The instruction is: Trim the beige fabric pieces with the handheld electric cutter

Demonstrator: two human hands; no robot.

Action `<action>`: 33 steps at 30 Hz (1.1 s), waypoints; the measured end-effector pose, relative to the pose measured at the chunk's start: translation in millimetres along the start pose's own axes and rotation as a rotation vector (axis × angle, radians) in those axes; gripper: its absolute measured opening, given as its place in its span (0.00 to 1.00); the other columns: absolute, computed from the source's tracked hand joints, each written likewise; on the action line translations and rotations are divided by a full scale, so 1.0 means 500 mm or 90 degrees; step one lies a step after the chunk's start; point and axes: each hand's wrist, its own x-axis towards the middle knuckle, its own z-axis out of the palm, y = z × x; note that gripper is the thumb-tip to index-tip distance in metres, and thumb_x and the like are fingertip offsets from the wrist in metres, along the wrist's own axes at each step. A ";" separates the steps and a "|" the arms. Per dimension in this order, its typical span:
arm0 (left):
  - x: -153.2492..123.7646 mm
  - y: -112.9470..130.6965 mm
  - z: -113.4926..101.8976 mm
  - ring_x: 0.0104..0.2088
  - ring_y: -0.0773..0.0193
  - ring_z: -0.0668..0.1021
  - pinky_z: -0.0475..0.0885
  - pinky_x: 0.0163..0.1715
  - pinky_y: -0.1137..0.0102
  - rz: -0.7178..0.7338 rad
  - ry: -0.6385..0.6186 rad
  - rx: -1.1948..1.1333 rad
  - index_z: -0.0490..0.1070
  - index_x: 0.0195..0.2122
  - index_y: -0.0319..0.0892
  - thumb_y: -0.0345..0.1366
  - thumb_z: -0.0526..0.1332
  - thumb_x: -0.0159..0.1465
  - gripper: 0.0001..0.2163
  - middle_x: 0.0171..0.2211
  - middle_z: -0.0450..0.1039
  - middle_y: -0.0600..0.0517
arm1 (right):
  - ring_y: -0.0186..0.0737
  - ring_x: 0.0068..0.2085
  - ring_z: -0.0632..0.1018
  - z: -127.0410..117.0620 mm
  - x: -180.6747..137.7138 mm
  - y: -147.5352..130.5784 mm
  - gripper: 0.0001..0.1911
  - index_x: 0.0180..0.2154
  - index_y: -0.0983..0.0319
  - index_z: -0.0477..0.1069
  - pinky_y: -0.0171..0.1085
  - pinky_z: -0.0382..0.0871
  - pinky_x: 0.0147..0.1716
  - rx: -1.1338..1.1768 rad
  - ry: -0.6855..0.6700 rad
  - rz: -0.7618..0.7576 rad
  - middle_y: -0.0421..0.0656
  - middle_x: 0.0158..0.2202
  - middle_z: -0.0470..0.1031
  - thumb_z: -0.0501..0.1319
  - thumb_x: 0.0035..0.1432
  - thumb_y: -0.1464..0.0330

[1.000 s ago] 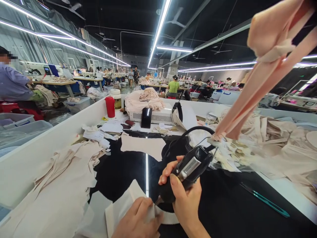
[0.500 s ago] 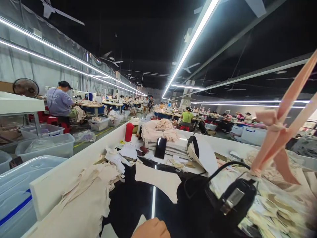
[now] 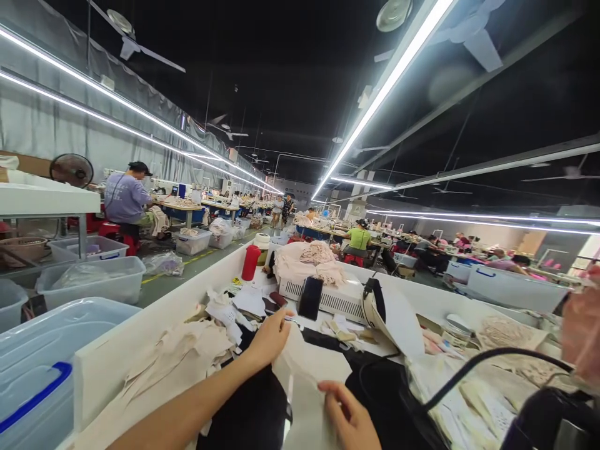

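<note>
A pale beige cut fabric piece (image 3: 323, 362) lies over the black glossy tabletop (image 3: 253, 400), and a second greyish-white piece (image 3: 304, 406) overlaps its near side. My left hand (image 3: 272, 337) reaches across from the left, with fingertips pinched at the far left end of the pieces. Nearer to me, my right hand (image 3: 349, 412) has its fingers curled at the right edge of the greyish-white piece. To the left of my forearm lies a heap of similar beige pieces (image 3: 159, 369).
Behind the fabric are a phone (image 3: 310, 298), a white vented box (image 3: 335, 299) and a red bottle (image 3: 250, 262). At right, a black device (image 3: 544, 419) with a cable stands beside bagged scraps (image 3: 473, 381). Clear bins (image 3: 56, 350) line the left. Co-workers sit farther off.
Both my hands are now over the fabric, where only one closed hand showed at the bottom edge. The greyish-white piece now overlaps the beige one. The view has shifted left.
</note>
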 end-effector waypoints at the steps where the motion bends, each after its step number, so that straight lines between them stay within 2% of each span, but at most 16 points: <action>1: 0.013 -0.017 -0.001 0.41 0.59 0.81 0.77 0.47 0.59 -0.020 0.007 0.001 0.73 0.56 0.40 0.38 0.61 0.76 0.11 0.43 0.78 0.50 | 0.45 0.26 0.79 -0.008 0.030 0.004 0.23 0.37 0.59 0.82 0.39 0.73 0.28 -0.009 0.008 0.000 0.40 0.24 0.79 0.57 0.59 0.50; 5: 0.038 -0.076 0.009 0.45 0.57 0.82 0.80 0.48 0.57 -0.086 0.017 0.014 0.74 0.56 0.40 0.42 0.64 0.75 0.14 0.49 0.77 0.47 | 0.48 0.30 0.80 -0.033 0.122 0.014 0.25 0.41 0.59 0.81 0.42 0.75 0.35 -0.056 0.045 -0.014 0.44 0.32 0.82 0.57 0.57 0.48; 10: 0.042 -0.120 0.029 0.50 0.54 0.81 0.79 0.51 0.54 -0.120 0.013 0.043 0.74 0.55 0.40 0.42 0.65 0.75 0.13 0.54 0.76 0.45 | 0.49 0.33 0.81 -0.040 0.176 0.036 0.19 0.40 0.57 0.79 0.43 0.74 0.39 -0.109 0.057 -0.039 0.42 0.32 0.80 0.61 0.54 0.53; 17: 0.047 -0.160 0.036 0.52 0.53 0.80 0.78 0.53 0.52 -0.122 0.001 0.059 0.74 0.55 0.40 0.42 0.65 0.74 0.13 0.55 0.76 0.45 | 0.45 0.32 0.79 -0.038 0.203 0.081 0.14 0.39 0.57 0.78 0.42 0.73 0.38 -0.142 0.037 -0.068 0.40 0.30 0.79 0.58 0.53 0.61; 23: 0.054 -0.178 0.039 0.53 0.52 0.79 0.77 0.54 0.52 -0.125 0.011 0.062 0.74 0.56 0.41 0.41 0.65 0.74 0.14 0.56 0.75 0.45 | 0.42 0.36 0.81 -0.029 0.226 0.107 0.10 0.44 0.62 0.76 0.44 0.75 0.43 -0.176 0.027 -0.084 0.40 0.34 0.79 0.63 0.68 0.62; 27: 0.056 -0.184 0.041 0.53 0.52 0.80 0.77 0.54 0.52 -0.127 0.018 0.063 0.74 0.56 0.41 0.41 0.65 0.74 0.14 0.56 0.75 0.45 | 0.40 0.37 0.81 -0.024 0.241 0.119 0.11 0.45 0.63 0.77 0.45 0.77 0.44 -0.213 0.024 -0.087 0.40 0.37 0.79 0.64 0.72 0.61; 30: 0.056 -0.185 0.041 0.54 0.52 0.79 0.77 0.54 0.51 -0.127 0.022 0.066 0.74 0.57 0.41 0.42 0.65 0.74 0.14 0.56 0.75 0.45 | 0.41 0.41 0.82 -0.019 0.247 0.121 0.09 0.46 0.63 0.76 0.46 0.78 0.46 -0.245 0.026 -0.091 0.41 0.40 0.80 0.64 0.73 0.63; 33: 0.054 -0.183 0.037 0.54 0.51 0.79 0.77 0.55 0.51 -0.129 0.023 0.073 0.74 0.57 0.41 0.42 0.65 0.74 0.14 0.57 0.74 0.44 | 0.46 0.50 0.81 -0.013 0.243 0.114 0.07 0.48 0.63 0.77 0.50 0.76 0.53 -0.289 0.031 -0.104 0.44 0.47 0.80 0.65 0.71 0.67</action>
